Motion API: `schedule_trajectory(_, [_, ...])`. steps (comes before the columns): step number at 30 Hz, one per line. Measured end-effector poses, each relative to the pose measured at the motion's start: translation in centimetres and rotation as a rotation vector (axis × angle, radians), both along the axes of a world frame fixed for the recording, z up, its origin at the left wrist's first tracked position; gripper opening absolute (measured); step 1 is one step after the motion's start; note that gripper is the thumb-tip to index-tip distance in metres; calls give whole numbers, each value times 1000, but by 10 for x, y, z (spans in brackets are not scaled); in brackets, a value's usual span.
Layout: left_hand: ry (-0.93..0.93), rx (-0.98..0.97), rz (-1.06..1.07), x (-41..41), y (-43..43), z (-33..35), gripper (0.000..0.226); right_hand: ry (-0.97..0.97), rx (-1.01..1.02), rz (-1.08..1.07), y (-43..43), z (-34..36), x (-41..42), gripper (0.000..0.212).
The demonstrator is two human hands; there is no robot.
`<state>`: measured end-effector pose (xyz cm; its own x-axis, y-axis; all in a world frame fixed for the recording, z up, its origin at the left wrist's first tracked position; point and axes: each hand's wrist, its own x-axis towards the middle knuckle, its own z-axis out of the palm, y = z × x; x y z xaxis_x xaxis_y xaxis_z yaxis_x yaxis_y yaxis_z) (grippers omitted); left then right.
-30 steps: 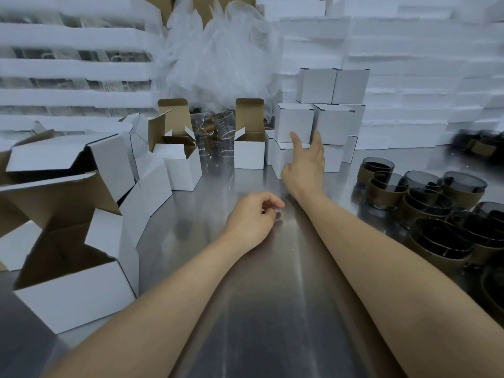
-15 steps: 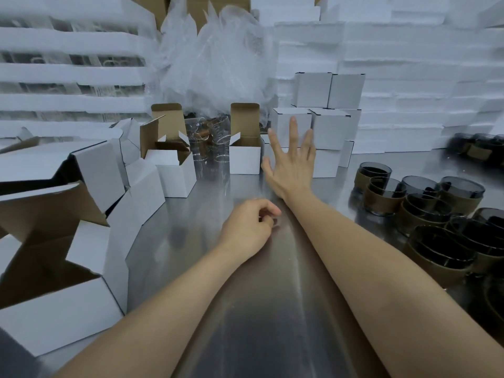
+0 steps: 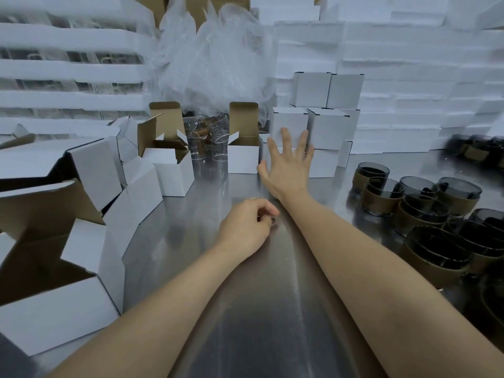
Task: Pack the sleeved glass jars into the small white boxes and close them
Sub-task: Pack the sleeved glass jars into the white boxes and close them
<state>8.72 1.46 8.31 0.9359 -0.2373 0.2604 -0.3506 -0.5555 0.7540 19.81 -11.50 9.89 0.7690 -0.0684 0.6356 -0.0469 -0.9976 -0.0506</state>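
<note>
Foam slabs: white, stacked in layers across the whole back, behind everything else.
Worktop: bare shiny steel running down the middle, with both forearms lying over it.
Plastic wrap: a clear crumpled heap at the back centre, above the boxes.
Open boxes: white outside and brown inside, flaps up, crowded along the left edge well to the left of both hands.
Closed boxes: small white cubes stacked in tiers at the back, right of centre, directly ahead of the right hand.
Sleeved glass jars: dark glass with brown sleeves, standing upright in a cluster on the right side of the worktop, right of the right forearm and apart from both hands; neither hand holds one.
Single open box: upright with its lid flap raised, just left of the right hand's thumb.
Clear glasses: standing between the single open box and the open boxes on the left.
Right hand: stretched forward, fingers straight and spread, fingertips over the front of the closed boxes; contact cannot be told.
Left hand: resting on the worktop nearer the body, fingers loosely curled, with nothing seen in them.
Hands: apart, the left one behind and beside the right wrist.
</note>
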Motion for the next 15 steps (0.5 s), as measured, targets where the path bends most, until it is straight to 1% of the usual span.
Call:
schedule_trajectory(2, [-5, -8, -3, 1, 0, 0, 37, -37, -34, 26, 2, 4, -3, 58])
schedule_trajectory(3, [-7, -16, -4, 1, 0, -1, 38, -66, -57, 85, 7, 6, -5, 56])
schedule_trajectory(5, [-6, -56, 2, 2, 0, -1, 39, -84, -99, 272, 23, 7, -8, 52])
schedule_trajectory(7, [-9, -123, 25, 3, 0, -1, 38, 28, -116, 417, 38, 6, -7, 53])
schedule_trajectory(8, [-14, -164, 39, 4, 0, -1, 38, 95, -90, 432, 42, 5, -3, 58])
schedule_trajectory(11, [-55, -211, 77, 6, 1, -1, 33, 272, 41, 326, 44, 5, 11, 78])
schedule_trajectory(13, [-63, -254, 107, 6, 2, 0, 28, 296, 56, 316, 44, 5, 15, 78])
schedule_trajectory(15, [-78, -271, 152, 5, 5, 3, 28, 230, 25, 332, 45, 5, 11, 69])
